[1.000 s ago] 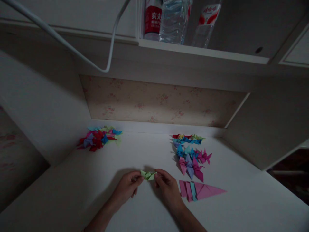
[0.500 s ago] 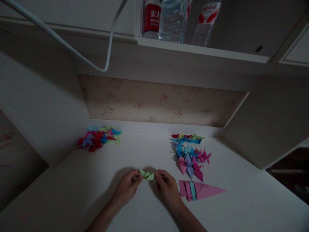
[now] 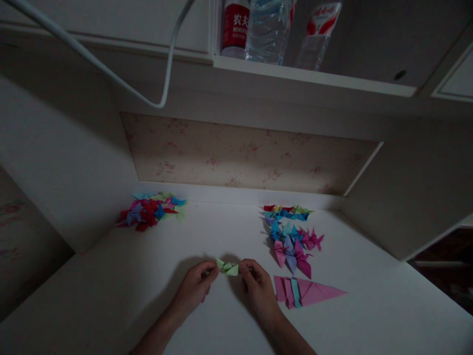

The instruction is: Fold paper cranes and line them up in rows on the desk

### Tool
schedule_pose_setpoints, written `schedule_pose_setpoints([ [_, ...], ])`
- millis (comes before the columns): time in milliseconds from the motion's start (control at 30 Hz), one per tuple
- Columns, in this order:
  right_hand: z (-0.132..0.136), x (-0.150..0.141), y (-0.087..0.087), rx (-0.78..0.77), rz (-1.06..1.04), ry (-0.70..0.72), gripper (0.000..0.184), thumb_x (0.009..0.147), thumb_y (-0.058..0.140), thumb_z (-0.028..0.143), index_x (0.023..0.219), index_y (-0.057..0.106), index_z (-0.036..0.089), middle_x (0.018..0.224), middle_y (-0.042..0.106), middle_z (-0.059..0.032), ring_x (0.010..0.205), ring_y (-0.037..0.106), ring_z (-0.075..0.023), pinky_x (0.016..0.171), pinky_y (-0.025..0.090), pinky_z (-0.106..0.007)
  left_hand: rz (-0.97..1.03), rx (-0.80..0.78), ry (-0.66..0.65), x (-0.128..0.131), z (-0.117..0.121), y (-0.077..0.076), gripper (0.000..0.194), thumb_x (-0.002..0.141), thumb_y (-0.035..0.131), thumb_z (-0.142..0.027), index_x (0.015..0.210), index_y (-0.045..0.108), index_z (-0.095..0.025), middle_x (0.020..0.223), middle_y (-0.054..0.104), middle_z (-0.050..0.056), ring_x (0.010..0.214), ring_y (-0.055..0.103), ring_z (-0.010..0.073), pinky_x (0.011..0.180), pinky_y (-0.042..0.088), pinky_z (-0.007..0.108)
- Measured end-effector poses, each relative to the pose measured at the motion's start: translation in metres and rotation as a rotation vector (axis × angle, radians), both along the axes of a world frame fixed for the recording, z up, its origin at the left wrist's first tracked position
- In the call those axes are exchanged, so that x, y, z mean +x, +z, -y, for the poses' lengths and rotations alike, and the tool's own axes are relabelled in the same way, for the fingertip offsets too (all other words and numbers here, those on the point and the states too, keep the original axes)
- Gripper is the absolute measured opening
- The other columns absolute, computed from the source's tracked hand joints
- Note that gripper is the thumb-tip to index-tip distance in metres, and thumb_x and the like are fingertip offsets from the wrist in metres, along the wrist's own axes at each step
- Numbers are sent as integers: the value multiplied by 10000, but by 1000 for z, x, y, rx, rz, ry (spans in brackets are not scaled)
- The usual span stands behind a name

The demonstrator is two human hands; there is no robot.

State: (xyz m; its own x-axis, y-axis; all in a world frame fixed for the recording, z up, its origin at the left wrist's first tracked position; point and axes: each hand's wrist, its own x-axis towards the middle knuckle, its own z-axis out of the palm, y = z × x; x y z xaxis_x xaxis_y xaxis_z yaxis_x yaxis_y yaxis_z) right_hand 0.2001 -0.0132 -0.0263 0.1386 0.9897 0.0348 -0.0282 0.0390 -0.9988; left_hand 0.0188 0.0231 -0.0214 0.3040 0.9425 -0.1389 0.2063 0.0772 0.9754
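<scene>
Between my two hands is a small light-green folded paper piece (image 3: pixel 228 267), held just above the white tabletop. My left hand (image 3: pixel 196 283) pinches its left end between thumb and fingers. At the other end, the thumb and forefinger of my right hand (image 3: pixel 257 286) are closed on it. Just right of that hand lie pink folded paper strips (image 3: pixel 318 293) with a teal strip (image 3: pixel 295 293) among them. Beyond them sits a group of folded paper cranes (image 3: pixel 290 251) in pink, purple and blue.
A heap of colourful folded paper pieces (image 3: pixel 150 212) rests at the table's back left corner. More folded pieces (image 3: pixel 286 214) lie at the back right. Overhead, a shelf (image 3: pixel 314 79) holds plastic bottles (image 3: pixel 266 32), and a white curved rod (image 3: pixel 162 101) hangs low on the left.
The green paper piece has tilted slightly, its right end lower, and shifted a little to the right. Both hands keep their pinch on it.
</scene>
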Motion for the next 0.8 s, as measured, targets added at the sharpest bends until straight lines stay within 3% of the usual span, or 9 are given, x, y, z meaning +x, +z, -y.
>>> schedule_pose_setpoints([
  [800, -1, -1, -1, -17, -32, -25, 355, 841, 550, 538, 813, 557, 184, 479, 369, 85, 432, 316, -85, 421, 225, -210, -64, -7, 6, 2, 1, 3, 505, 742, 561, -582, 938, 660, -127, 426, 394, -93, 345, 319, 77, 347, 247, 188],
])
